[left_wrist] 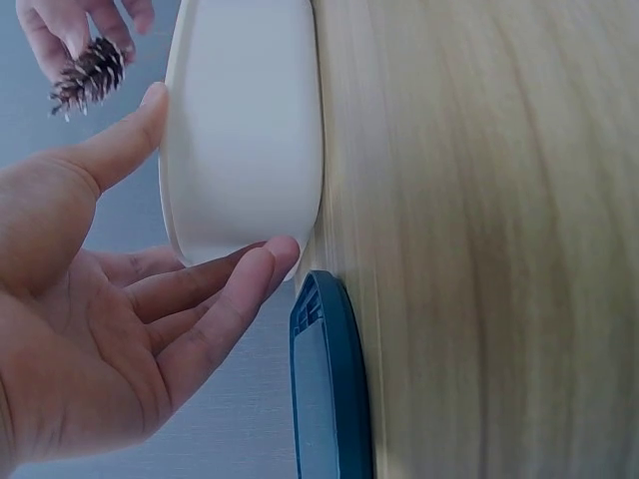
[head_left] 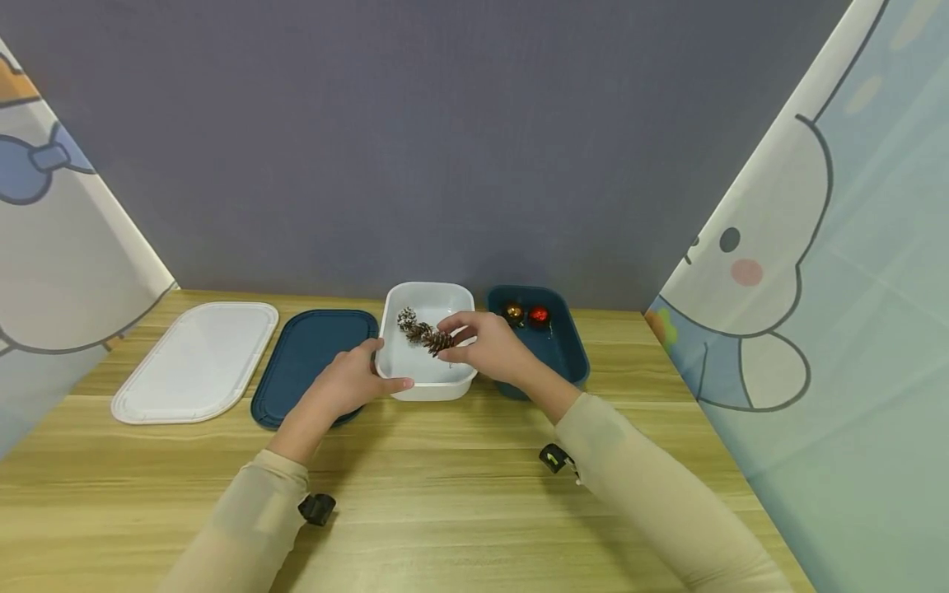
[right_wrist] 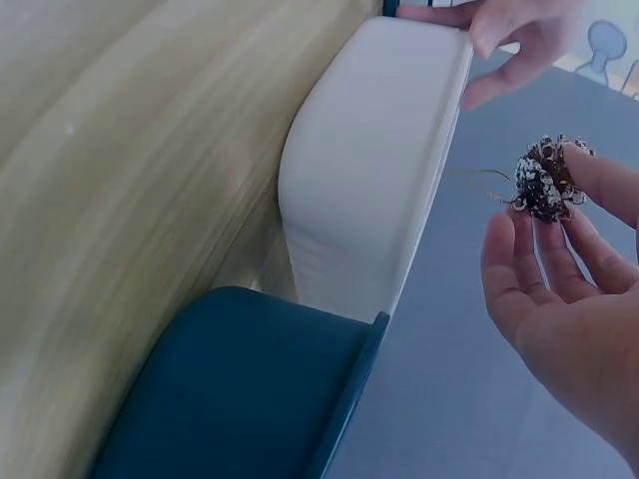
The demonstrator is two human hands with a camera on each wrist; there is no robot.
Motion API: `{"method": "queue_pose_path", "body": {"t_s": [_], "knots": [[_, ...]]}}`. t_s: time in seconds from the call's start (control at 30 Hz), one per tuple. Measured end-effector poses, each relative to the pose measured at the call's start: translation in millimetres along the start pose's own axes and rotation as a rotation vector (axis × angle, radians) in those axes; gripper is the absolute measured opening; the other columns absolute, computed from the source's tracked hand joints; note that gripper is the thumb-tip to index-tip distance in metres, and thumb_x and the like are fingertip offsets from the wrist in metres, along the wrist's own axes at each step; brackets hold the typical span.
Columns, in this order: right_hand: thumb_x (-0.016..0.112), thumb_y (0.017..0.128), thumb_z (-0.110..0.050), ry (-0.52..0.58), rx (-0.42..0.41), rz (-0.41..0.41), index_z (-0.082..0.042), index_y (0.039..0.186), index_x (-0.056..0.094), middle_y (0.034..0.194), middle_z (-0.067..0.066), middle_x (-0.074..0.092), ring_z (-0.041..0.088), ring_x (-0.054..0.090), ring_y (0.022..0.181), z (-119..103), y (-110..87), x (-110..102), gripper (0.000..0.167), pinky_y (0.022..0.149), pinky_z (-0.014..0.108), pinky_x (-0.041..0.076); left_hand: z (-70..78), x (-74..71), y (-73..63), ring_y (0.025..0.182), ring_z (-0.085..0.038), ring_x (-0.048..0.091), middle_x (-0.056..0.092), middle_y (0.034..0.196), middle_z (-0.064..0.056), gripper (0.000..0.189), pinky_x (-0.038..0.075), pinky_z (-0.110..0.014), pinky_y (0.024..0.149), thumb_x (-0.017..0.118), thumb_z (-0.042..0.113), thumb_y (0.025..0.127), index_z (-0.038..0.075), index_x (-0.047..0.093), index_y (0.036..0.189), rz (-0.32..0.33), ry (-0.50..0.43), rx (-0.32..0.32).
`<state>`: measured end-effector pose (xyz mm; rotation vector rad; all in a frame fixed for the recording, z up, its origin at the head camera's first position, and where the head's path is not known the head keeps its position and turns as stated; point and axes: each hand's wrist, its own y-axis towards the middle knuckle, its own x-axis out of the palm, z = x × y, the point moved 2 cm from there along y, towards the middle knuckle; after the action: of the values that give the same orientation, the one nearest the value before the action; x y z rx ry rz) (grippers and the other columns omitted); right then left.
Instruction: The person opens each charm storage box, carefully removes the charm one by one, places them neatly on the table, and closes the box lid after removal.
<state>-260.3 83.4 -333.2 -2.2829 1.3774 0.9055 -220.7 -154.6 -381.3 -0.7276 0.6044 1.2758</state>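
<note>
My right hand (head_left: 489, 342) pinches a brown pine cone (head_left: 439, 343) between thumb and fingers, above the white container (head_left: 433, 391). In the right wrist view the pine cone (right_wrist: 544, 180) has whitish tips and a thin loop of string. Two more pine cones, one white-frosted (head_left: 406, 319) and one brown (head_left: 418, 333), appear inside the white container beside the held one. My left hand (head_left: 348, 380) holds that container at its near left corner. In the left wrist view the thumb lies at the rim, and the fingers (left_wrist: 225, 314) curve along the container's side.
To the right, a dark blue container (head_left: 567, 350) holds a gold ball ornament (head_left: 513, 312) and a red one (head_left: 539, 315). A dark blue lid (head_left: 311, 350) and a white lid (head_left: 196, 362) lie on the wooden table (head_left: 445, 494) at left. A grey wall (head_left: 415, 148) stands behind.
</note>
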Motion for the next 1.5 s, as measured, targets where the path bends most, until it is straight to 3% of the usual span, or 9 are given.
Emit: {"method": "queue_pose_path", "body": {"t_s": [0.37,0.57,0.8,1.07,1.27,1.5], "knots": [[0.085,0.093,-0.022,0.011,-0.054,-0.082,-0.015,0.128,0.076,0.122,0.003,0.076,0.019,0.074,0.106,-9,-26.1,11,0.037,0.079,0.029,0.061,-0.9,0.2,1.5,0.110,-0.037,0.074,0.072,0.128,-0.027,0.108,0.060,-0.051,0.088,0.081,0.054,0.092,-0.008,0.028,0.163,0.002,-0.007,0.007],[0.086,0.092,-0.016,0.027,-0.086,-0.164,-0.013,0.126,0.076,0.120,0.005,0.075,0.018,0.073,0.102,-5,-37.4,28,0.036,0.086,0.025,0.063,0.0,1.1,0.6,0.108,-0.036,0.074,0.073,0.127,-0.027,0.106,0.060,-0.049,0.086,0.080,0.052,0.093,-0.008,0.029,0.163,0.010,0.008,0.006],[0.087,0.090,-0.013,-0.112,-0.148,-0.248,-0.012,0.122,0.077,0.116,0.002,0.076,0.016,0.071,0.100,6,-44.9,49,0.033,0.084,0.023,0.060,0.7,1.8,-0.7,0.111,-0.038,0.074,0.073,0.126,-0.026,0.108,0.060,-0.052,0.088,0.080,0.056,0.092,-0.009,0.028,0.163,0.017,0.009,0.010],[0.081,0.088,-0.001,-0.307,-0.293,-0.390,-0.010,0.126,0.076,0.124,0.002,0.074,0.010,0.068,0.109,12,-54.5,64,0.039,0.095,0.021,0.056,1.9,2.1,-1.1,0.112,-0.038,0.073,0.074,0.125,-0.026,0.107,0.059,-0.052,0.088,0.080,0.055,0.093,-0.009,0.029,0.162,0.019,0.025,0.024],[0.076,0.091,0.003,-0.326,-0.349,-0.458,-0.010,0.131,0.074,0.130,-0.001,0.074,0.004,0.067,0.117,10,-59.3,69,0.042,0.104,0.017,0.053,2.1,1.9,-1.6,0.113,-0.038,0.072,0.073,0.126,-0.026,0.107,0.058,-0.053,0.090,0.080,0.055,0.093,-0.009,0.030,0.162,0.025,0.030,0.026],[0.073,0.090,0.006,-0.349,-0.396,-0.477,-0.013,0.135,0.072,0.134,-0.001,0.073,0.005,0.065,0.129,10,-61.7,71,0.049,0.112,0.018,0.048,2.9,2.1,-2.1,0.122,-0.045,0.068,0.068,0.135,-0.030,0.106,0.057,-0.058,0.096,0.079,0.055,0.093,-0.009,0.030,0.162,0.030,0.041,0.027]]}}
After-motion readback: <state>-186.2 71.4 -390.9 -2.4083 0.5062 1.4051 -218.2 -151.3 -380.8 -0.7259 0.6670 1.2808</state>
